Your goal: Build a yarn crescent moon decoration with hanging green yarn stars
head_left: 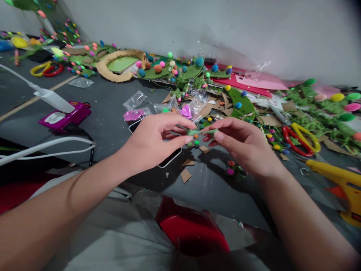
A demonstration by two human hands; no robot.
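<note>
Between my two hands, above the dark table, is a small green strip of craft material. My left hand pinches its left end between thumb and fingers. The thumb and fingers of my right hand are closed on the right end. Small coloured balls show just below the strip; whether they are attached to it I cannot tell. Partly hidden under my left hand lies a phone. A small sprig with orange and magenta balls rests below my right hand.
Red-and-yellow scissors and a yellow glue gun lie on the right. A purple power adapter with white cables is on the left. Green decorations, a tan ring and cardboard scraps are spread about. A red stool stands below.
</note>
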